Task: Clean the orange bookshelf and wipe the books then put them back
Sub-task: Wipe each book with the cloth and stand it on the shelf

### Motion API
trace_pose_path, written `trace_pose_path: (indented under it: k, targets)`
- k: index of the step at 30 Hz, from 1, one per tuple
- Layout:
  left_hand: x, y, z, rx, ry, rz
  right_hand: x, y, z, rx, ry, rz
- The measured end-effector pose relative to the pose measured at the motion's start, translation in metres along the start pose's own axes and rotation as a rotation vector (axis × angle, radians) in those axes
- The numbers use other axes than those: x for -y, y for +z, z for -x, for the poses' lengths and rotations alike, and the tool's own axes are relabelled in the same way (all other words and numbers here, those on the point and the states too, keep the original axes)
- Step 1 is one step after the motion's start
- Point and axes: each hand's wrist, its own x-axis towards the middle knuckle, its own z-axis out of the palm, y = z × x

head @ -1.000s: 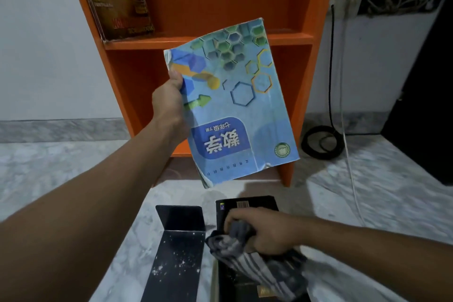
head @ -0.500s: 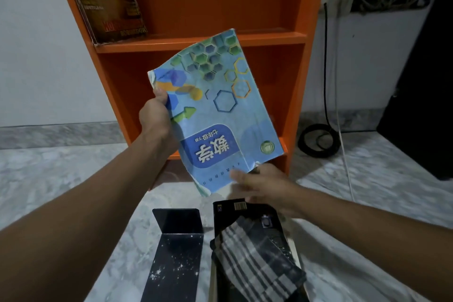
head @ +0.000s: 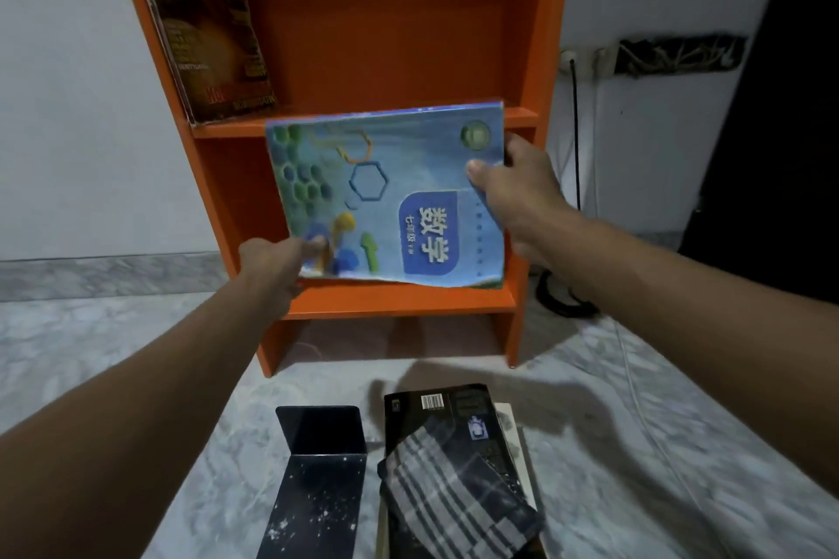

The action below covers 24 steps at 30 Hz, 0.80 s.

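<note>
I hold a blue textbook (head: pixel 386 195) with hexagon art sideways in front of the lower opening of the orange bookshelf (head: pixel 399 14). My left hand (head: pixel 277 263) pinches its lower left corner. My right hand (head: pixel 513 191) grips its right edge, thumb on the cover. A dark brown magazine (head: pixel 204 23) leans in the upper shelf's left side. On the floor in front, a grey striped cloth (head: pixel 454 499) lies on a black book (head: pixel 436 408).
A black metal bookend (head: pixel 318 468) stands on the marble floor left of the black book. A coiled black cable (head: pixel 563 300) and a white cord lie right of the shelf, below wall sockets (head: pixel 585 59). A dark cabinet (head: pixel 781 104) stands far right.
My right hand has let go of the cloth, left it on the black book, and taken the blue textbook's edge. The book has turned sideways and moved toward the lower shelf.
</note>
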Motion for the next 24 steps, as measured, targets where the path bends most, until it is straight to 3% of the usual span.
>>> trace_pose_path:
  k: [2,4,6,8,10,12,16,19,21,24]
  targets:
    - [-0.005,0.000,0.001,-0.129,0.131,-0.276,0.018,0.000,-0.008,0.017,-0.132,0.204]
    - [-0.015,0.002,0.012,-0.144,0.306,-0.509,0.032,0.002,-0.010,0.108,-0.240,0.383]
    - [-0.023,0.005,0.023,0.132,0.456,-0.606,0.040,0.006,-0.009,0.240,-0.316,0.516]
    - [-0.023,0.009,0.041,0.509,0.414,-0.651,0.042,0.011,-0.005,0.311,-0.358,0.598]
    - [-0.017,0.010,0.049,0.651,0.346,-0.607,0.038,0.014,-0.002,0.333,-0.370,0.612]
    - [-0.012,0.008,0.050,0.611,0.344,-0.508,0.033,0.016,-0.001,0.284,-0.401,0.568]
    - [-0.013,0.002,0.047,0.515,0.347,-0.397,0.014,0.010,0.000,0.021,-0.518,0.636]
    - [-0.016,-0.005,0.049,0.477,0.316,-0.362,-0.015,0.004,0.006,-0.154,-0.490,0.647]
    - [-0.021,-0.012,0.049,0.432,0.321,-0.314,-0.029,-0.001,0.012,-0.161,-0.370,0.564]
    - [-0.029,-0.023,0.049,0.394,0.301,-0.219,-0.043,0.009,0.020,0.023,-0.007,0.388]
